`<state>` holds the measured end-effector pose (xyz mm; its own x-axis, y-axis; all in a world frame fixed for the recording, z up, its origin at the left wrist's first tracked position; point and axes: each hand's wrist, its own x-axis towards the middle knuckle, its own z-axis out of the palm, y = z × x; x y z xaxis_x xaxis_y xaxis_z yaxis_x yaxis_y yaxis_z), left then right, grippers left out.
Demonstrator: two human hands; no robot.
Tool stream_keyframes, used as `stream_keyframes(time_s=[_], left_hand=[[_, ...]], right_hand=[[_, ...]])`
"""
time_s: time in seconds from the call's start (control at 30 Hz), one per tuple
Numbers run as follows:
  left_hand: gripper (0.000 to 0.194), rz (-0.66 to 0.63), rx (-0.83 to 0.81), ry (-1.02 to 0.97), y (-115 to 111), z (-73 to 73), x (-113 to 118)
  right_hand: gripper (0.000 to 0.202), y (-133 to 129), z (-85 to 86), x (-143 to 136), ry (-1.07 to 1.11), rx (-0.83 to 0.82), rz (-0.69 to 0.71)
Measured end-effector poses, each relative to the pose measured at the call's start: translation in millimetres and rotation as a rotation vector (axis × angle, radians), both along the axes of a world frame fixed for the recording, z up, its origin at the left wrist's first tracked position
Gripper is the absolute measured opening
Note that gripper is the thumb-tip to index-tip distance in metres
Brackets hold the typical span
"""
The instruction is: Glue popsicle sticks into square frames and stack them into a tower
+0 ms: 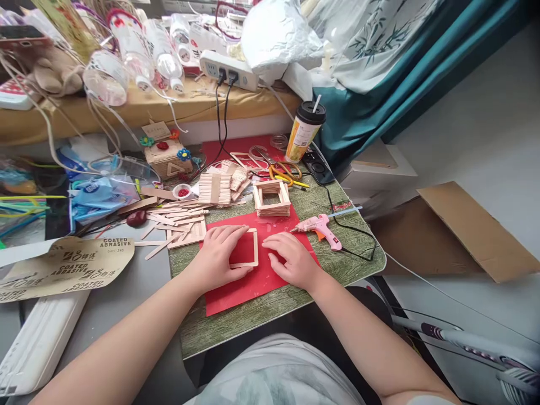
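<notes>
My left hand (pixel 217 256) grips the left side of a square frame of wooden craft sticks (pixel 255 247), its thumb and fingertips at the near and far sticks. The frame lies on a sheet of red paper (pixel 236 297). To its right is my right hand (pixel 293 261), fingers curved and apart with nothing between them. Just beyond the hands stands a stacked square of craft sticks (pixel 273 210). A pink hot glue gun (pixel 318 226) lies on its side to the right, a glue stick poking from its back.
Loose craft sticks (pixel 177 219) and a bundled pile (pixel 214 188) spread at the left. Orange-handled scissors (pixel 283 170), a drink cup (pixel 304 135) and a phone (pixel 317 166) sit at the back right. Sandpaper (pixel 84 264) lies far left. The glue gun's black cord (pixel 363 256) loops near the table's right edge.
</notes>
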<state>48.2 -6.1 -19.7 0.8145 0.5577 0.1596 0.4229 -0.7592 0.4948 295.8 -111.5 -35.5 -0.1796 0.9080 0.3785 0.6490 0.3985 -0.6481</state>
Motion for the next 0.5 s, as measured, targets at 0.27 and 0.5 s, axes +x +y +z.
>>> stream_keyframes(time_s=[0.27,0.5], left_hand=[[0.086,-0.144,0.018,-0.139,-1.0,4.9,-5.2],[0.084,-0.263,0.046,-0.186,-1.4,2.7,-5.5]], right_hand=[[0.04,-1.3,-1.5,1.5,0.143,-0.002,-0.104],[0.051,1.3,-5.1,3.5,0.149,0.056,-0.144]])
